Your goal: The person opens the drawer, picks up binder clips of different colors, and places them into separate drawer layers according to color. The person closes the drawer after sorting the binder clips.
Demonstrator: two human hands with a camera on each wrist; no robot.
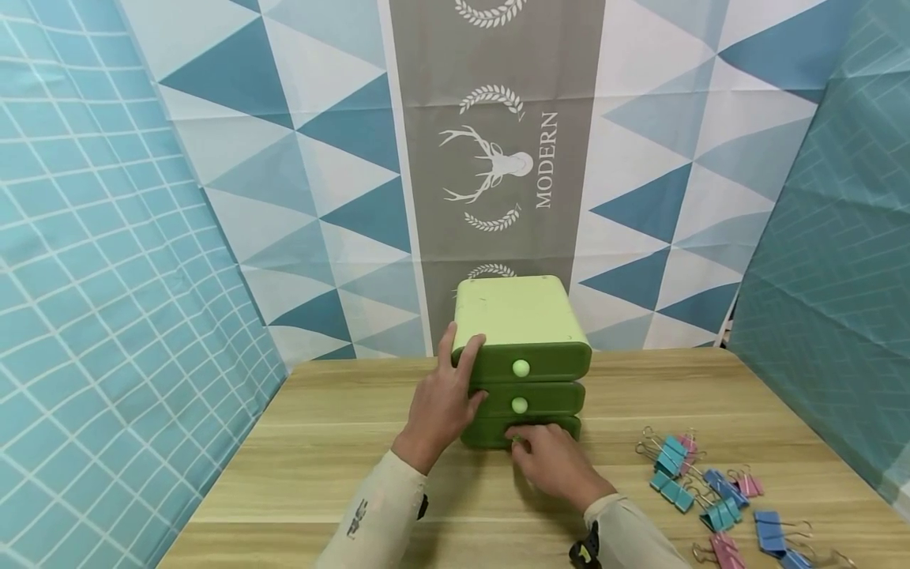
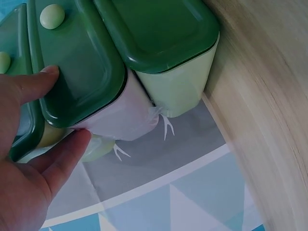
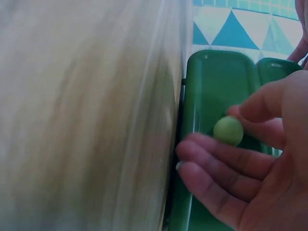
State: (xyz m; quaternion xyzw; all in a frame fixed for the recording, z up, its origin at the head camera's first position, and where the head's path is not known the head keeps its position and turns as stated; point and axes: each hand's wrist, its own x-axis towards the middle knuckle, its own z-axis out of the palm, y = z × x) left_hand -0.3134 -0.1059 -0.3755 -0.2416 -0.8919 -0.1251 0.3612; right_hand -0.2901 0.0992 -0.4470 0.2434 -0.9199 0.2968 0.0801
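Observation:
A small three-drawer box (image 1: 519, 312) with a light green top and dark green drawer fronts stands on the table, with pale round knobs. My left hand (image 1: 442, 399) rests on its left front edge, fingers spread and fairly straight. The thumb touches the middle drawer front (image 2: 79, 62), while other fingers lie along the side. At the bottom drawer (image 3: 221, 82), my right hand (image 1: 554, 462) pinches the light green knob (image 3: 228, 131), with fingers on both sides of it. That drawer appears pushed in.
Several teal, blue and pink binder clips (image 1: 721, 514) lie loose on the wooden table (image 1: 320, 442), to the right of my right hand. Behind the box hangs a patterned cloth (image 1: 341, 158). Tiled blue cloth (image 1: 107, 276) lines the left side, and a teal one (image 1: 832, 276) the right.

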